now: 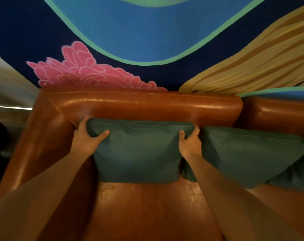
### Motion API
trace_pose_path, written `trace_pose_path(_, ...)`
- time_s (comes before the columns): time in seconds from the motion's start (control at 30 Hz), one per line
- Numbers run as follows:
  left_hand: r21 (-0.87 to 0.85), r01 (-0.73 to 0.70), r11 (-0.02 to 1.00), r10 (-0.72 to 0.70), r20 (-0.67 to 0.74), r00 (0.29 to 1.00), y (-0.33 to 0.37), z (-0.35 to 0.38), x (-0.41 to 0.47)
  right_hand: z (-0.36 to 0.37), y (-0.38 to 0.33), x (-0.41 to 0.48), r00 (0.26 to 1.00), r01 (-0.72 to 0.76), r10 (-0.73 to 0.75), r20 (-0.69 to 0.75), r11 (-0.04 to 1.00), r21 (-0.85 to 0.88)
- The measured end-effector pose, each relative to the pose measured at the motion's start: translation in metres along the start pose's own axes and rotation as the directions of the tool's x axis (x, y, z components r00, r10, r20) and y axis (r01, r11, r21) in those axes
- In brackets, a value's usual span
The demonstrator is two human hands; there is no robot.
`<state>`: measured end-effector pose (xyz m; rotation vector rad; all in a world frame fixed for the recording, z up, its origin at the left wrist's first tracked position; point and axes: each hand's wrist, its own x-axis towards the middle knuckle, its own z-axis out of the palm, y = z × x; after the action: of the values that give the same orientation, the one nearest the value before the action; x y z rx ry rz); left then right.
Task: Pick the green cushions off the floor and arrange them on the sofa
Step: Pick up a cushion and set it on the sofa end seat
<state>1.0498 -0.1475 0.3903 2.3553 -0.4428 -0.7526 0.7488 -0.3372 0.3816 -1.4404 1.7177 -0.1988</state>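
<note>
Your left hand (86,138) and right hand (190,142) are bare. Your forearms (34,193) are bare too, as far down as they show. Finer detail is blurred.

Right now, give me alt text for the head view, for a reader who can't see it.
The left hand and right hand grip the top corners of a green cushion, held upright against the back of a brown sofa. A second cushion leans to its right; a colourful mural fills the wall behind.

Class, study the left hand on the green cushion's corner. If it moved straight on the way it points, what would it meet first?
The left hand would probably meet the sofa's backrest, just behind the cushion it grips; depth is unclear.
</note>
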Motion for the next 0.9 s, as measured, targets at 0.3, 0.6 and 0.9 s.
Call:
trace_pose_path(0.3, 0.178, -0.098, 0.979, 0.094, 0.031, 0.995, -0.005, -0.011, 0.000, 0.008, 0.006, -0.014, 0.847, 0.376, -0.518, -0.120, 0.742, -0.554)
trace_pose_path(0.6, 0.537, -0.448, 0.715, 0.447, 0.142, 0.883, -0.008, 0.005, -0.014, 0.001, 0.031, -0.025, 0.893, 0.425, -0.395, 0.216, 0.581, -0.694)
trace_pose_path(0.9, 0.592, -0.414, 0.691, 0.350, 0.226, 0.909, 0.011, 0.005, -0.022, -0.007, 0.022, -0.022, 0.922, 0.385, -0.218, 0.319, 0.595, -0.706)
